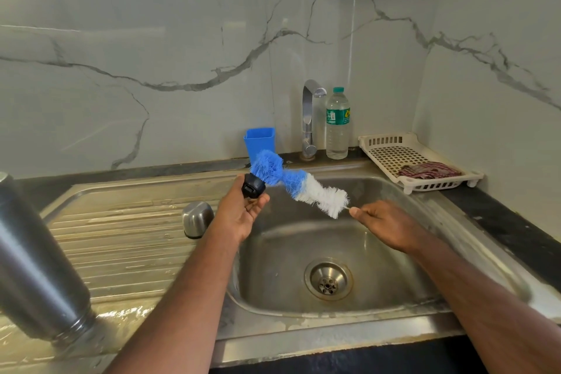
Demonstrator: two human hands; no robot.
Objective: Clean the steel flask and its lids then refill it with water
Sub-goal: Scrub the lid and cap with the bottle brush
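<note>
- My hands over the sink: 2, the left hand (243, 215) and the right hand (384, 228).
- Steel flask (36, 267): 1, on the drainboard.
- Flask lids: 2, a black inner lid (253, 187) and a steel cap (197, 218).
- Bottle brush (299, 184): 1.
- Blue cup (261, 140): 1.
- Plastic water bottle (337, 124): 1.
- Tap (309, 118): 1.
- White tray (391, 150): 1.
- Cloth (428, 171) in it: 1.
</note>
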